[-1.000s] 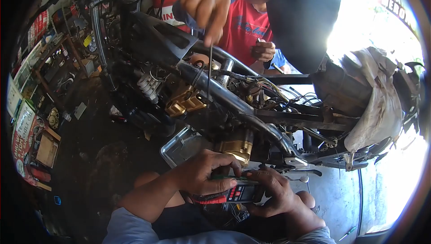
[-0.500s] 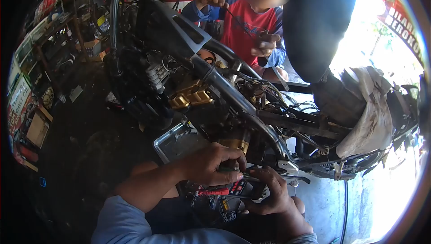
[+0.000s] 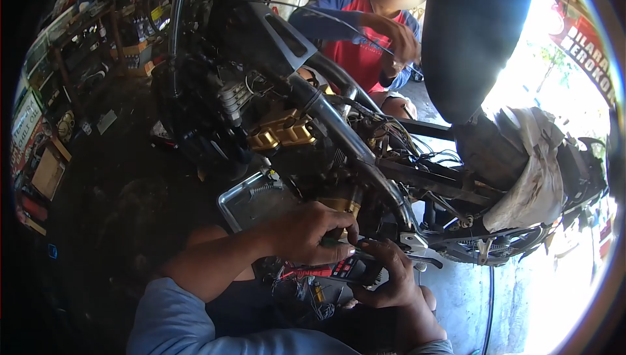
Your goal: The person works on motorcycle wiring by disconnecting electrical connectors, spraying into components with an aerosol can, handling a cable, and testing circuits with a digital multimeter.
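My left hand (image 3: 313, 234) has its thumb and fingers closed on a thin green item (image 3: 336, 243) too small to name. Close to its right, my right hand (image 3: 391, 273) curves around the right end of a dark meter with red buttons (image 3: 345, 267); its index fingertip is near the green item. Red leads (image 3: 306, 271) lie at the meter's left. Both hands are just in front of a stripped motorcycle frame (image 3: 342, 126) with a gold engine cover (image 3: 283, 132). Whether the left hand also touches the meter is unclear.
Across the frame, a co-worker in a red and blue shirt (image 3: 339, 61) holds a thin cable. A metal tray (image 3: 251, 201) with a spring lies left of the engine. The raised black seat (image 3: 479, 35) and a draped cloth (image 3: 531, 185) are at the right. Shelves (image 3: 72, 29) stand at the far left.
The view has shifted, so the motorcycle sits differently in it. The co-worker's raised hand has come down and across beside the other, with the cable. My hands keep nearly the same pose.
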`<state>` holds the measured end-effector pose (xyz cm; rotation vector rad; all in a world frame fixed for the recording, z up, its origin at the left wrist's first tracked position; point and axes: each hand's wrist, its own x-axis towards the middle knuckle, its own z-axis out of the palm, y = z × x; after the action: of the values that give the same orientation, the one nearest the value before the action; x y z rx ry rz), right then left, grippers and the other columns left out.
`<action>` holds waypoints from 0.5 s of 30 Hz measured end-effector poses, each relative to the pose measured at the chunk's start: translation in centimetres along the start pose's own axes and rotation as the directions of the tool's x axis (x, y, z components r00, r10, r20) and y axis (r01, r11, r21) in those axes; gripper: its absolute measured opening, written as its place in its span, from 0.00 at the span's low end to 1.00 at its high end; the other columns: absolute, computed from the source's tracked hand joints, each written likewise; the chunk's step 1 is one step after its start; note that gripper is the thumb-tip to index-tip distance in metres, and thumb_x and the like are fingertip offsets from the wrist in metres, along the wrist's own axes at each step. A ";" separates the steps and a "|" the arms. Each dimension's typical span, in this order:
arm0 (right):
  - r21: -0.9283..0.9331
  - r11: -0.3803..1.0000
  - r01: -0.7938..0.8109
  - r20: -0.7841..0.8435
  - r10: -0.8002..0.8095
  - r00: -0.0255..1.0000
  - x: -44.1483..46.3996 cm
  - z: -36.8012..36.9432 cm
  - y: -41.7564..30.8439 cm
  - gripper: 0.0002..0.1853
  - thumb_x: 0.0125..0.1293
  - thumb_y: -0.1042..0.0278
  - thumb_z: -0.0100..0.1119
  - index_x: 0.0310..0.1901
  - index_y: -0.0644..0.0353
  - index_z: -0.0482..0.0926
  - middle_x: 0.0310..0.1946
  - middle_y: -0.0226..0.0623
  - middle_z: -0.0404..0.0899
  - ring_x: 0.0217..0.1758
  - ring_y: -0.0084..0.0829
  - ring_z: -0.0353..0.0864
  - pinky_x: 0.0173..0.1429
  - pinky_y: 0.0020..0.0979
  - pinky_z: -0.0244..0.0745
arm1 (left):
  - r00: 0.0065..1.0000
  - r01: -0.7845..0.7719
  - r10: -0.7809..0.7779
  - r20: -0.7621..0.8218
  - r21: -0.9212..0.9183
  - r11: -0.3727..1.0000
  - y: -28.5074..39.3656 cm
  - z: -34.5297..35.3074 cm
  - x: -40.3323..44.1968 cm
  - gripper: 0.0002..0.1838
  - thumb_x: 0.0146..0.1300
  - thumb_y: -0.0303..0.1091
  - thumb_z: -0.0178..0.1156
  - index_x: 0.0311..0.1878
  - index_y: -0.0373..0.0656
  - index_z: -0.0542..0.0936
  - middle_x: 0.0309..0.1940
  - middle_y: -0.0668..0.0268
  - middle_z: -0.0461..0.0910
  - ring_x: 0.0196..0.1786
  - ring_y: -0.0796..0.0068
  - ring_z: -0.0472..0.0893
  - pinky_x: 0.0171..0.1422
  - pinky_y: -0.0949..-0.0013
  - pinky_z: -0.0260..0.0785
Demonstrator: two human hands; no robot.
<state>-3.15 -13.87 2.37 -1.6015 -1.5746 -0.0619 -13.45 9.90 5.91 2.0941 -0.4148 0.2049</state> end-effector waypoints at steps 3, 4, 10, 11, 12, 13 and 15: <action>0.018 0.999 -0.033 0.006 0.033 0.999 -0.3 0.2 0.0 0.42 0.37 0.71 0.77 0.60 0.67 0.75 0.48 0.48 0.84 0.43 0.41 0.87 0.44 0.36 0.81 | 1.000 -0.026 0.026 -0.008 -0.002 1.000 -0.4 0.1 0.0 0.18 0.64 0.46 0.66 0.44 0.39 0.83 0.32 0.59 0.84 0.34 0.65 0.84 0.44 0.64 0.74; 0.014 0.999 -0.036 0.016 0.036 0.999 -0.4 0.3 0.0 0.42 0.37 0.71 0.77 0.60 0.67 0.75 0.48 0.48 0.84 0.43 0.41 0.87 0.44 0.36 0.81 | 0.999 -0.042 0.042 -0.014 0.004 0.999 -0.5 0.2 0.0 0.18 0.64 0.46 0.66 0.44 0.39 0.83 0.33 0.59 0.84 0.35 0.64 0.84 0.44 0.63 0.75; -0.050 0.995 -0.088 -0.001 0.088 0.996 -0.5 0.6 -0.3 0.42 0.35 0.67 0.78 0.59 0.64 0.77 0.50 0.47 0.85 0.49 0.44 0.88 0.57 0.42 0.79 | 0.999 -0.044 0.044 -0.020 0.007 0.999 -0.6 0.1 -0.1 0.18 0.64 0.47 0.66 0.45 0.41 0.84 0.34 0.59 0.85 0.37 0.61 0.85 0.45 0.61 0.75; -0.040 0.993 -0.114 0.001 0.114 0.994 -0.5 0.7 -0.4 0.42 0.35 0.66 0.79 0.59 0.64 0.78 0.50 0.46 0.85 0.49 0.45 0.89 0.59 0.44 0.78 | 0.999 -0.030 0.030 -0.013 0.019 0.999 -0.5 0.1 -0.1 0.18 0.63 0.47 0.66 0.45 0.41 0.84 0.34 0.59 0.85 0.37 0.60 0.85 0.45 0.61 0.76; -0.036 0.991 -0.127 0.002 0.127 0.992 -0.6 0.8 -0.4 0.42 0.34 0.66 0.79 0.58 0.64 0.78 0.50 0.46 0.85 0.50 0.45 0.89 0.60 0.45 0.77 | 0.999 -0.031 0.031 -0.015 0.016 0.999 -0.3 -0.1 -0.1 0.18 0.63 0.47 0.66 0.45 0.41 0.84 0.34 0.59 0.85 0.37 0.60 0.85 0.45 0.61 0.76; -0.031 0.990 -0.140 0.003 0.140 0.990 -0.6 0.9 -0.4 0.42 0.34 0.66 0.79 0.58 0.64 0.78 0.50 0.46 0.86 0.50 0.46 0.89 0.61 0.45 0.77 | 1.000 -0.006 0.006 -0.001 0.032 0.999 -0.1 -0.3 -0.1 0.18 0.63 0.47 0.66 0.44 0.42 0.84 0.34 0.59 0.85 0.37 0.60 0.86 0.45 0.60 0.76; -0.034 0.988 -0.152 0.004 0.152 0.988 -0.6 1.0 -0.4 0.42 0.34 0.66 0.79 0.58 0.64 0.78 0.51 0.46 0.85 0.50 0.46 0.89 0.61 0.45 0.77 | 1.000 0.019 -0.019 0.012 0.048 0.999 -0.1 -0.4 -0.1 0.18 0.63 0.48 0.66 0.44 0.42 0.84 0.33 0.59 0.85 0.37 0.60 0.86 0.45 0.60 0.76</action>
<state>-4.08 -13.83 1.65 -1.7447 -1.4580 -0.0006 -13.54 10.32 6.02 2.1467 -0.4013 0.1920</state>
